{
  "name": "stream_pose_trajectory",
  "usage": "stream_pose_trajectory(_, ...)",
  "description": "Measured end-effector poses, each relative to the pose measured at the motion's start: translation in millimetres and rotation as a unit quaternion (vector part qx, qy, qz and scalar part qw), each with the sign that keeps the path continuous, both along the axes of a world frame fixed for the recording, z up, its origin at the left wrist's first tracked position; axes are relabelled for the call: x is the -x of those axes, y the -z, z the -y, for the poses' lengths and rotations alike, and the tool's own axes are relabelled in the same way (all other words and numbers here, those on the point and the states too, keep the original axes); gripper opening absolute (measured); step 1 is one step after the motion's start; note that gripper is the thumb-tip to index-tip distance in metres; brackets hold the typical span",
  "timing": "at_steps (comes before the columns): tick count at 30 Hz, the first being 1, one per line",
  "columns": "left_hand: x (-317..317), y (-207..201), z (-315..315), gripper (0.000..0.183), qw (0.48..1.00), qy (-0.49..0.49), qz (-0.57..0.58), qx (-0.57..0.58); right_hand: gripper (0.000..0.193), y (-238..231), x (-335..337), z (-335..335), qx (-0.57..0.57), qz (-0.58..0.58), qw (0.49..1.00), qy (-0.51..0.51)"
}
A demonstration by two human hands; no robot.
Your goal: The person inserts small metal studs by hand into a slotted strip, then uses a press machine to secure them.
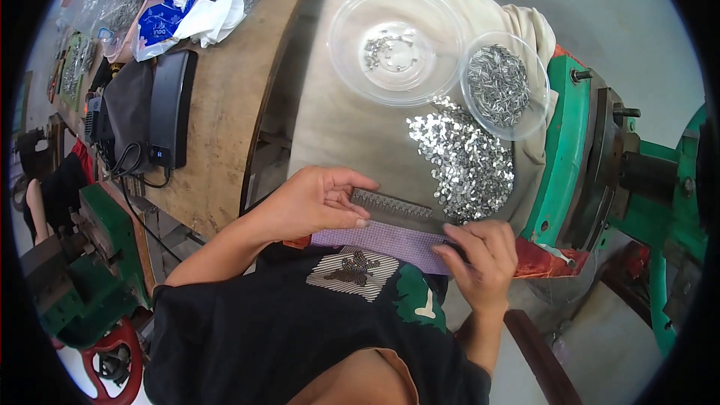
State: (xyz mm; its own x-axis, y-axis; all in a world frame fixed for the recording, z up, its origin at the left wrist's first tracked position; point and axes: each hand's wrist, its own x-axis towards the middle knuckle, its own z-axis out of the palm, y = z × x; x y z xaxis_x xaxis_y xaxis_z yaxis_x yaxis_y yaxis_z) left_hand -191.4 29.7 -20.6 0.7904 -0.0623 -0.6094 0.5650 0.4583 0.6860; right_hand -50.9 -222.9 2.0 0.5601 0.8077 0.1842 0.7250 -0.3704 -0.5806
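The person sits close to a work surface (337, 127) covered with a beige cloth, and both hands meet at its near edge. The left hand (319, 202) lies with bent fingers on the left end of a dark metal comb-like strip (397, 210), its thumb and fingertips closed on that end. The right hand (480, 255) is closed on the right end of the same strip, and its fingers pinch the corner of a purple mesh pad (390, 244) that lies under the strip, at the edge of the cloth. The strip lies almost level, a little lower on the right side, between the two hands.

Just behind the strip, a heap of small flat silver metal pieces (461, 157) is spread on the cloth. Farther back stands a large clear plastic bowl (352, 30) with only a few small metal parts in its middle. Beside it on the right, touching or nearly touching, a smaller clear bowl (534, 116) is full of thin silver pins. On the right of the cloth stands a green machine (566, 150). On the left, well apart, a wooden bench (221, 112) carries a black device (171, 109) with a cable.
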Motion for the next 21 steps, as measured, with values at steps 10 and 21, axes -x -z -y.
stream_pose_trajectory(10,-3.8,-2.1,-4.0,0.035,0.999,0.034,-0.017,0.022,0.039,14.6,-5.6,-51.7,0.008,-0.008,0.99,-0.144)
stream_pose_trajectory(21,-26.6,-31.6,-33.7,0.043,0.985,0.1,-0.024,0.137,0.031,-36.1,-21.8,-71.1,0.017,0.13,0.974,-0.183)
